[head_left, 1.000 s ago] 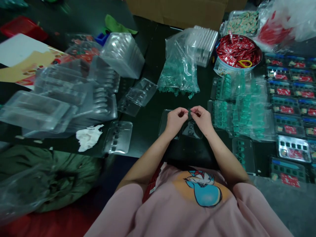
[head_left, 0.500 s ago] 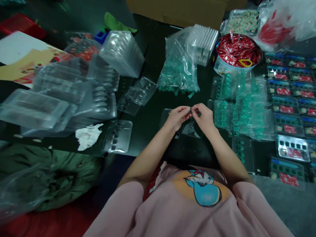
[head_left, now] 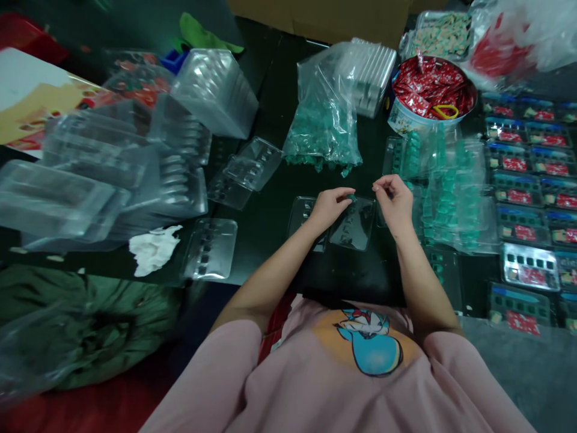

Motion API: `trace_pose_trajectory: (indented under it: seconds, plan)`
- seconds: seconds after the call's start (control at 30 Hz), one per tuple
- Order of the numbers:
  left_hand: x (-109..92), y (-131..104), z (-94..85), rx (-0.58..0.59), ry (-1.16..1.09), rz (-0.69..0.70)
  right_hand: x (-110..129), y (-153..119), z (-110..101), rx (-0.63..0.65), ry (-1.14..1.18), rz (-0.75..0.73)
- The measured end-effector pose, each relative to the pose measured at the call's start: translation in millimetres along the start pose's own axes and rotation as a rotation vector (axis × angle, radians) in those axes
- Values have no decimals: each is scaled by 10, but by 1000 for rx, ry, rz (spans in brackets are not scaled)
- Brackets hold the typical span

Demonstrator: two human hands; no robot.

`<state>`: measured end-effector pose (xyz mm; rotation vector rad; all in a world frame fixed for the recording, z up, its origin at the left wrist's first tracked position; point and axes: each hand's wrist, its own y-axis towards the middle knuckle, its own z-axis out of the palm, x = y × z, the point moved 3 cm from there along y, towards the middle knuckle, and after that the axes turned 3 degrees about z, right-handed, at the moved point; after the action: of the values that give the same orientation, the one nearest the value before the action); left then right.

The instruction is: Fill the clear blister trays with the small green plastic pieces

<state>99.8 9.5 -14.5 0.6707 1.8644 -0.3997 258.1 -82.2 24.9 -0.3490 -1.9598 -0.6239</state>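
My left hand [head_left: 330,208] is over the clear plastic trays in front of me, thumb and fingers pinched on a small green plastic piece [head_left: 352,197]. Just under it lies a clear blister tray [head_left: 360,224] with a row of small pockets, and a second clear tray [head_left: 298,211] is partly hidden behind my left hand and wrist. To the right, apart from the left hand, my right hand [head_left: 395,201] is closed with thumb and forefinger close together; whether anything small is between them is hidden. A clear bag of green pieces [head_left: 321,129] lies beyond both hands.
Filled green trays [head_left: 457,198] are stacked to the right, beside rows of packed sets [head_left: 514,163]. A round tin [head_left: 401,117] holds red packets. Stacked clear trays [head_left: 103,192], a crumpled tissue [head_left: 154,249] and a loose tray [head_left: 211,249] lie to the left.
My hands were together at the fingertips over the trays. The right hand has moved away to the right, while the left stays near the same spot with the green piece.
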Motion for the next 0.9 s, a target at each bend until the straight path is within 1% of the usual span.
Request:
trace_pose_trajectory:
  seconds: [0.1, 0.2, 0.33, 0.5, 0.6, 0.7, 0.83, 0.9]
  plan:
    - [14, 52, 65, 67, 189, 49, -26, -7, 4, 5, 40, 15]
    - [50, 84, 107, 131, 318, 122, -28, -18, 6, 5, 62, 22]
    - [100, 116, 138, 139, 409, 214, -45, -22, 18, 25, 34, 49]
    - [131, 136, 167, 166, 465, 236, -154, 28, 117, 102, -102, 70]
    - [158, 136, 166, 162, 489, 242, -246, 144, 269, 166, -215, 54]
    - [187, 142, 159, 143, 517, 222, -314, 321, 500, 236, -322, 40]
    - [170, 137, 134, 166, 525, 221, -316, 547, 832, 316, -467, -25]
    - [155, 121, 88, 170, 496, 210, -316, 616, 958, 361, -557, -23]
